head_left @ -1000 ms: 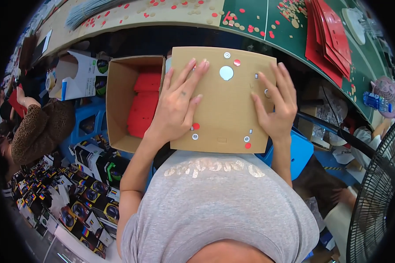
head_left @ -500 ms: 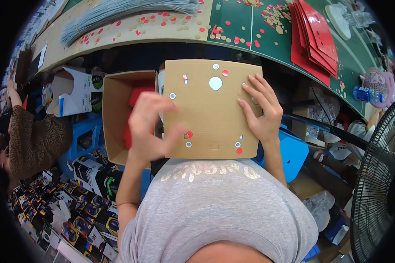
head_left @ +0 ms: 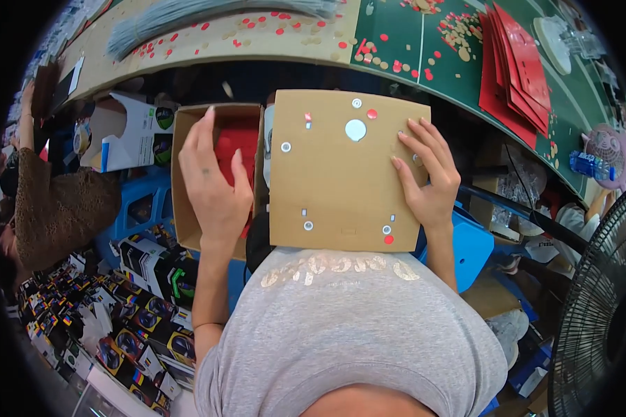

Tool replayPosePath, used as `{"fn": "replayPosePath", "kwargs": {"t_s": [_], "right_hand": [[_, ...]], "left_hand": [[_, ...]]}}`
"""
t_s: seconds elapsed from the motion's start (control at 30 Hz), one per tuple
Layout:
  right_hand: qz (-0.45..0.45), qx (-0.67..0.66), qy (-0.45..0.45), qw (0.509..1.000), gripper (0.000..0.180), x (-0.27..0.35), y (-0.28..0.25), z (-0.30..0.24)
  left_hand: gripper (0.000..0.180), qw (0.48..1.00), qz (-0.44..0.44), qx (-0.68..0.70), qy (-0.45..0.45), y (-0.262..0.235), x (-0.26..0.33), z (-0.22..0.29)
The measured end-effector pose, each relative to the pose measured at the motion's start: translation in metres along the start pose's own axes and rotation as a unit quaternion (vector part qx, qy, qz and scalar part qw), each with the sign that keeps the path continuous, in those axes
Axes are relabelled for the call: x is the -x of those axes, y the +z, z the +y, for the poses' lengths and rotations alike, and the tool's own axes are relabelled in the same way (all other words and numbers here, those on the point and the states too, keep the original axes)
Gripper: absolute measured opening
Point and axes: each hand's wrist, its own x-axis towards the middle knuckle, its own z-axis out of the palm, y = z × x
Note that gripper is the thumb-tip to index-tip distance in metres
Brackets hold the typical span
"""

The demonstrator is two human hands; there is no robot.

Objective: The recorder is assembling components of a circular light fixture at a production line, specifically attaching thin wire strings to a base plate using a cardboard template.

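A tan cardboard panel (head_left: 341, 181) lies across my lap. It has a pale round cut-out (head_left: 355, 130), several small ringed holes and little slots. One red disc (head_left: 372, 114) sits near its far edge, another (head_left: 389, 240) by the near right hole, and a pinkish scrap (head_left: 309, 117) at the far left. My right hand (head_left: 431, 177) rests on the panel's right edge, fingers and thumb laid over its top. Off the panel's left side, my left hand (head_left: 215, 184) is open and holds nothing, above a cardboard box (head_left: 187, 208) with red pieces (head_left: 227, 148) inside.
Ahead stands a green and tan table (head_left: 389, 42) strewn with red and tan discs, a grey wire bundle (head_left: 209, 22) and red sheets (head_left: 511, 76). A black fan (head_left: 595, 299) is at right, a blue stool (head_left: 140, 208) at left. Another person's patterned sleeve (head_left: 62, 208) shows far left.
My left hand has moved left from the panel to over the box. A red disc has gone from the panel's near left corner, and a small blurred piece is in the air beyond the box.
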Motion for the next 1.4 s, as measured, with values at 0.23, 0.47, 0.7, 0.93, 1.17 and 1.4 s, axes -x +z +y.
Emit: {"fn": "replayPosePath", "kwargs": {"t_s": [0.23, 0.47, 0.7, 0.93, 1.17, 1.4], "right_hand": [[0.075, 0.055, -0.106, 0.99, 0.013, -0.007, -0.005, -0.004], [0.025, -0.064, -0.097, 0.993, 0.018, -0.123, 0.013, 0.012], [-0.167, 0.109, -0.017, 0.98, 0.031, -0.248, 0.113, 0.054], [-0.185, -0.024, 0.069, 0.98, 0.022, -0.251, 0.109, 0.064], [0.092, -0.206, 0.153, 0.962, 0.017, -0.181, 0.048, 0.065], [0.536, -0.442, 0.17, 0.699, 0.015, 0.011, -0.048, 0.114]], "left_hand": [[0.055, 0.964, -0.231, 0.077, 0.105, 0.015, 0.011, 0.062], [0.062, 0.949, -0.292, 0.035, 0.113, 0.029, 0.01, 0.056], [0.058, 0.944, -0.297, 0.039, 0.139, 0.039, 0.0, 0.058], [0.055, 0.949, -0.287, 0.039, 0.127, 0.039, 0.003, 0.053], [0.042, 0.942, -0.267, 0.034, 0.203, 0.042, 0.005, 0.047], [0.091, 0.91, -0.316, 0.058, 0.261, 0.041, 0.001, 0.059]]}}
